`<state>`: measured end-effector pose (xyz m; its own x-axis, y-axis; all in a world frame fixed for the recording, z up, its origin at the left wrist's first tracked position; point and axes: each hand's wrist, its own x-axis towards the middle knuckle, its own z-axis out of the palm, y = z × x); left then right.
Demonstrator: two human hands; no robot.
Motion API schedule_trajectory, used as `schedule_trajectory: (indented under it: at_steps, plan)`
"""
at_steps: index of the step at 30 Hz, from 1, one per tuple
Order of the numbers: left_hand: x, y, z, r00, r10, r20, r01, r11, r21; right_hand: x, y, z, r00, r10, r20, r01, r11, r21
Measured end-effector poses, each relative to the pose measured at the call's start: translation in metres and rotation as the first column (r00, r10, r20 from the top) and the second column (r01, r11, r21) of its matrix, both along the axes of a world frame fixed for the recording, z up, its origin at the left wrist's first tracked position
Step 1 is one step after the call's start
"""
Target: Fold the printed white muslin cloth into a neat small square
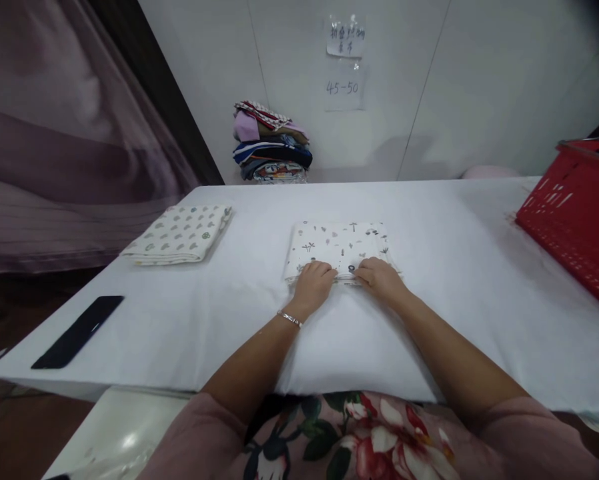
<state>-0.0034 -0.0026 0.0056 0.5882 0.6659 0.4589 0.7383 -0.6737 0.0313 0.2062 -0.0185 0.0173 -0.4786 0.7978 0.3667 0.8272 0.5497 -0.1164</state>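
Note:
A folded white cloth (335,243) with small grey and dark prints lies flat in the middle of the white-covered table (249,320). My left hand (315,283), with a silver bracelet at the wrist, grips the cloth's near edge left of its centre, fingers curled. On the same edge, a little to the right, my right hand (379,280) pinches the cloth too. Both thumbs point inward with a short gap between them. The undersides of the layers at the edge are partly hidden by my hands.
Another folded cloth (182,235) with grey-green prints lies at the table's left. Near the left front is a black phone-like slab (78,332). A red plastic basket (577,213) stands at the right. Behind the table rises a stack of folded fabrics (273,150) against the wall.

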Motion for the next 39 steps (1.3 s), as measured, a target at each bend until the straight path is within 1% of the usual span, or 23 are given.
schedule_trajectory:
  at_steps: [2,7,12,13,15,17,18,23,26,29,32,35,39]
  plan:
    - [-0.002,-0.001,-0.002,1.000,0.003,0.000,-0.003,1.000,-0.002,-0.001,0.001,-0.001,1.000,0.003,0.015,-0.002,0.999,-0.052]
    - [-0.007,-0.002,-0.001,0.999,0.021,0.028,-0.022,0.999,0.026,0.000,0.000,-0.001,1.000,-0.003,-0.002,0.003,0.994,-0.113]
    - [-0.009,-0.002,-0.001,0.998,0.038,0.052,-0.040,0.998,0.046,0.004,-0.002,0.003,0.997,0.006,-0.070,-0.019,0.982,-0.186]
    - [-0.009,-0.001,-0.001,0.998,0.039,0.051,-0.041,0.998,0.046,0.005,-0.003,0.003,0.997,-0.001,-0.082,-0.014,0.985,-0.174]
    - [-0.008,-0.001,-0.003,0.998,0.037,0.042,-0.039,0.998,0.043,0.005,-0.002,0.003,0.995,-0.030,-0.092,0.021,0.995,-0.096]
    - [-0.007,0.000,-0.004,0.999,0.035,0.028,-0.036,0.999,0.030,0.004,-0.002,0.003,0.995,-0.056,-0.078,0.056,0.998,-0.010]
    - [-0.006,0.000,-0.004,0.999,0.034,0.020,-0.034,0.999,0.021,0.004,-0.001,0.002,0.996,-0.059,-0.060,0.060,0.998,0.007]
    - [-0.007,-0.002,-0.003,1.000,0.018,0.005,-0.018,1.000,-0.008,0.001,-0.001,-0.003,0.998,-0.061,0.016,0.062,0.994,-0.086]
    - [-0.013,-0.002,-0.001,1.000,0.018,0.018,-0.018,1.000,-0.025,0.001,-0.002,-0.005,0.997,-0.075,0.013,0.076,0.992,-0.103]
    - [-0.025,0.000,0.000,0.999,0.039,0.035,-0.037,0.998,-0.048,0.001,-0.004,-0.006,0.996,-0.094,0.005,0.094,0.990,-0.107]
    - [-0.042,0.002,0.001,0.996,0.070,0.047,-0.067,0.996,-0.066,0.000,-0.006,-0.008,0.994,-0.111,-0.023,0.108,0.990,-0.092]
    - [-0.058,0.001,0.001,0.993,0.106,0.060,-0.102,0.992,-0.071,0.000,-0.008,-0.010,0.987,-0.134,-0.087,0.127,0.988,-0.082]
    - [-0.069,-0.003,0.000,0.986,0.143,0.084,-0.139,0.989,-0.055,0.002,-0.011,-0.014,0.972,-0.157,-0.174,0.146,0.986,-0.076]
